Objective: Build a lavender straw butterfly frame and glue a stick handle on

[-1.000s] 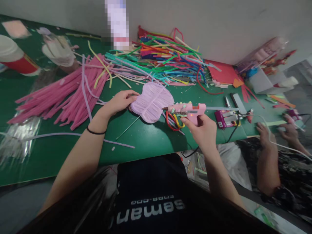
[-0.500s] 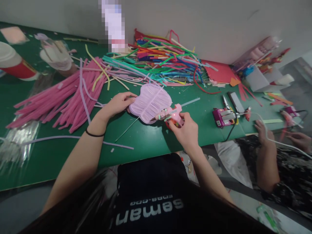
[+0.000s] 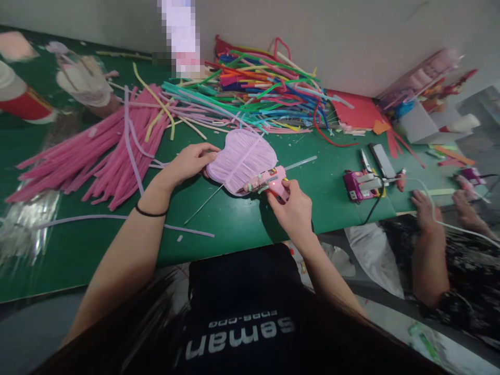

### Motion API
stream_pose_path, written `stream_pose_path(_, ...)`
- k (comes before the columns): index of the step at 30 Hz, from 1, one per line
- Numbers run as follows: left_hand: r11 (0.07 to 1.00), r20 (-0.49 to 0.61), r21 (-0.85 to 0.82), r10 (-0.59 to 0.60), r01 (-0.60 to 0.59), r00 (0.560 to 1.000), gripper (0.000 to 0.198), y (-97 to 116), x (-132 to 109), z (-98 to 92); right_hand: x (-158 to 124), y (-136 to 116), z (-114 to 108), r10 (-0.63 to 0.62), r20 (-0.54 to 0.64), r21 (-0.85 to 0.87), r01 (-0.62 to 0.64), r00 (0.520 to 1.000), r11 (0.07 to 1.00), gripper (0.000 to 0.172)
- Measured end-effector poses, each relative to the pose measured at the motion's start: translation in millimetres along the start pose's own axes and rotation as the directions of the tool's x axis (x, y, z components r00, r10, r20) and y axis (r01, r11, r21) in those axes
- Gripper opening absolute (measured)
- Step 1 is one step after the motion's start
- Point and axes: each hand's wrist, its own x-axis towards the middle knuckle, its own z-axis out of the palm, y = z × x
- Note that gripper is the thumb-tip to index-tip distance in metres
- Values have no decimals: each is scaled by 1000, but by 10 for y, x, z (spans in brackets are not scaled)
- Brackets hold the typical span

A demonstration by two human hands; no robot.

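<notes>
Okay, left hand (image 3: 191, 162) pinches the left edge of the purple shape (image 3: 242, 156), which lies mid-table near the front — thin wire (image 3: 203, 205) sticking out toward near left. Right hand (image 3: 294, 208) is wrapped round the pink glue gun (image 3: 279, 179), nozzle at the shape's near edge — can't tell if touching. Pink stems (image 3: 84, 153) lie left, mixed coloured stems (image 3: 269, 86) piled far, red sheet (image 3: 353, 110) far right.

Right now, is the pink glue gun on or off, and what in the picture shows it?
On, it appears: a small light glows on the glue gun held in the right hand.
</notes>
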Motion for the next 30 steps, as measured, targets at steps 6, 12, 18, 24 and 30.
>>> stream_pose_path(6, 1000, -7, 13, 2, -2, 1000, 31, 25, -10, -2, 0, 8, -16, 7, 13, 14, -7, 1000, 1000, 32)
stream_pose_path(12, 1000, 1, 16, -15, 15, 1000, 32, 60, -24, -1, -2, 21, -35, 3, 8, 2, -3, 1000, 1000, 31)
stream_pose_path(18, 1000, 14, -5, -13, 13, 1000, 34, 13, 3, -3, 2, 28, -69, 1, 1, -1, -1, 1000, 1000, 29)
stream_pose_path(24, 1000, 24, -12, 11, -11, 1000, 35, -71, 40, -8, 40, 0, -78, 7, 17, 1, -7, 1000, 1000, 29)
stream_pose_path(30, 1000, 22, -10, -1, 1, 1000, 34, -3, 8, -11, 27, 39, -95, -10, 27, -26, 11, 1000, 1000, 31)
